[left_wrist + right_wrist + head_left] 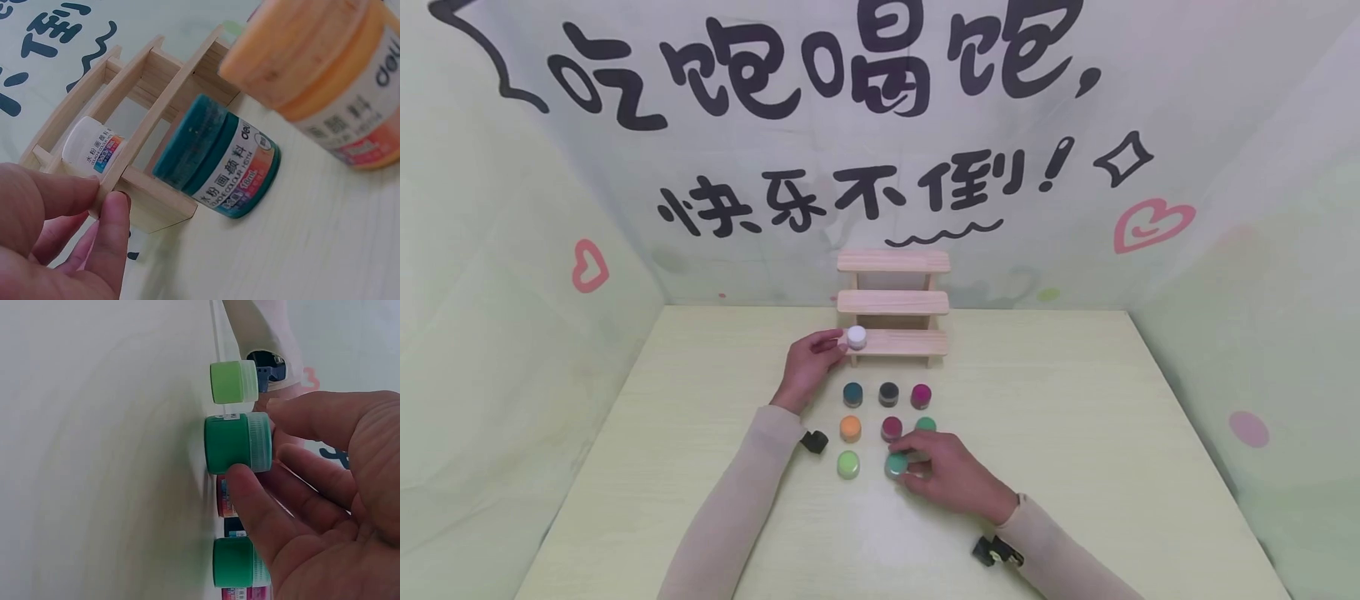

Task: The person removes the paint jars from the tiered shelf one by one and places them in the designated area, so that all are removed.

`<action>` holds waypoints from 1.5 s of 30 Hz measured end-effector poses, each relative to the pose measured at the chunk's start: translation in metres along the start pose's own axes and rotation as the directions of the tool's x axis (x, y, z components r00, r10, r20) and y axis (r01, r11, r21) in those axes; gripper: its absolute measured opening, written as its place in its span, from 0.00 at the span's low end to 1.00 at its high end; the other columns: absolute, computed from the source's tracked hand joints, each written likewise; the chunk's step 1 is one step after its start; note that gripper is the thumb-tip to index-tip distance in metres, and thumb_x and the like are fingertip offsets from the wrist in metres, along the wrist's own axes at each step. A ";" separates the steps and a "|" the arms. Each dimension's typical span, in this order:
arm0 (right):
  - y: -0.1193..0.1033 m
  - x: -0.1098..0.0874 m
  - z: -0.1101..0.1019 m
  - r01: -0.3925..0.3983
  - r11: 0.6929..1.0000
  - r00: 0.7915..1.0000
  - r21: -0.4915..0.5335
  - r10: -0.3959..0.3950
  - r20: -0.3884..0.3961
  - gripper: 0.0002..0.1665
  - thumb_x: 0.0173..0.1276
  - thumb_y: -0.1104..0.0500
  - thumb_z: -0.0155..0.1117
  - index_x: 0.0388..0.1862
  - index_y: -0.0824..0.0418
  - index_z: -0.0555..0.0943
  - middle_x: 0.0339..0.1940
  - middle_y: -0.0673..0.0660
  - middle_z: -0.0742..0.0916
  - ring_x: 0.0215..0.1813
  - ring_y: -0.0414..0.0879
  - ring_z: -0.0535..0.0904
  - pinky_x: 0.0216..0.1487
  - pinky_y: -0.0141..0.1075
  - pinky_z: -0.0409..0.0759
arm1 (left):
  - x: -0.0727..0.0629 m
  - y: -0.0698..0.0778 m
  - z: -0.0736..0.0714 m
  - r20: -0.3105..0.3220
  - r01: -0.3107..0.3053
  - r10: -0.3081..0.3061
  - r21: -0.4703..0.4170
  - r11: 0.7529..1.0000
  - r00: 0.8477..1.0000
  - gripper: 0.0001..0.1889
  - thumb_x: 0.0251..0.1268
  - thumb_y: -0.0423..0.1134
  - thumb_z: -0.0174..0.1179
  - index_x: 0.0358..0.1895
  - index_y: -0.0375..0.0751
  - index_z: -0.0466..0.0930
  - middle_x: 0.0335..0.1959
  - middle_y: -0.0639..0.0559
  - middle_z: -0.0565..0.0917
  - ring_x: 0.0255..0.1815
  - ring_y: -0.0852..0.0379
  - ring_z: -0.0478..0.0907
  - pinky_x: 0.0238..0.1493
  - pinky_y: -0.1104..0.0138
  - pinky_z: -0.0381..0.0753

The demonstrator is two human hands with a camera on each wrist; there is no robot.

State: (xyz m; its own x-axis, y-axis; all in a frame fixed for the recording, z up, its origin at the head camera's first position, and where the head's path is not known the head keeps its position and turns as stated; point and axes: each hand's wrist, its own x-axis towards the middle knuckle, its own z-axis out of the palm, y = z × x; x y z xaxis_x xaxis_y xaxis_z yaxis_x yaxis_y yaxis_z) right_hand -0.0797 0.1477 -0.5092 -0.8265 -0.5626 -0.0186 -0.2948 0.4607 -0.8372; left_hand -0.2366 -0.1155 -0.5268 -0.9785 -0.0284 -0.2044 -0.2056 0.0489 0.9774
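Observation:
At the left end of the bottom step of a small three-step wooden stand (pixel 898 342), my left hand (pixel 807 367) pinches the board's end between thumb and finger. A white-capped gouache paint jar (pixel 856 337) stands on that step, close beside the fingertips. Lower down, my right hand (pixel 958 475) holds a green paint jar (pixel 228 445) with the thumb against its side and a finger by its lid. A light green jar (pixel 847 464) sits to the left of it. Behind it are a dark red jar (pixel 891 428) and another green jar (pixel 926 425), partly hidden by the hand.
An orange jar (pixel 850 428) stands on the pale table (pixel 1060 400). Nearest the stand is a row with a teal jar (pixel 852 394), a black jar (pixel 888 393) and a magenta jar (pixel 921 395). A printed cloth backdrop (pixel 760 150) hangs behind.

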 end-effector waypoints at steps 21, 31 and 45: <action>-0.003 0.046 -0.041 0.069 0.997 0.994 -0.032 -0.072 -0.083 0.22 0.66 0.59 0.72 0.58 0.61 0.82 0.53 0.60 0.87 0.53 0.52 0.86 0.54 0.45 0.88 | 0.001 -0.002 0.003 -0.007 0.018 -0.019 -0.088 0.996 1.000 0.19 0.64 0.35 0.69 0.59 0.43 0.83 0.56 0.41 0.84 0.55 0.53 0.83 0.53 0.67 0.87; -0.012 0.076 -0.054 0.052 0.999 0.992 -0.017 -0.054 -0.116 0.20 0.68 0.58 0.71 0.58 0.59 0.82 0.54 0.59 0.87 0.56 0.53 0.85 0.52 0.39 0.88 | 0.003 -0.006 0.002 -0.027 0.026 -0.028 -0.076 0.997 0.999 0.19 0.64 0.34 0.70 0.58 0.45 0.83 0.54 0.41 0.86 0.47 0.56 0.87 0.50 0.68 0.88; -0.015 0.123 -0.066 -0.039 0.998 0.980 -0.043 0.030 -0.195 0.21 0.68 0.54 0.71 0.58 0.56 0.82 0.56 0.57 0.87 0.56 0.47 0.84 0.56 0.40 0.87 | 0.003 -0.005 0.001 -0.043 0.024 -0.027 -0.071 0.997 0.999 0.21 0.63 0.36 0.71 0.59 0.46 0.82 0.52 0.42 0.87 0.45 0.56 0.88 0.51 0.66 0.88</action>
State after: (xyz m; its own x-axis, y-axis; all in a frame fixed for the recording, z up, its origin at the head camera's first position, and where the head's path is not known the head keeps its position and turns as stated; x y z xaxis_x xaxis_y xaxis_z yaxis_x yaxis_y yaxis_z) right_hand -0.2085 0.1168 -0.4631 -0.9128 -0.4035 0.0632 -0.2824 0.5118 -0.8114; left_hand -0.2385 -0.1148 -0.5321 -0.9707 -0.0731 -0.2287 -0.2276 -0.0232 0.9735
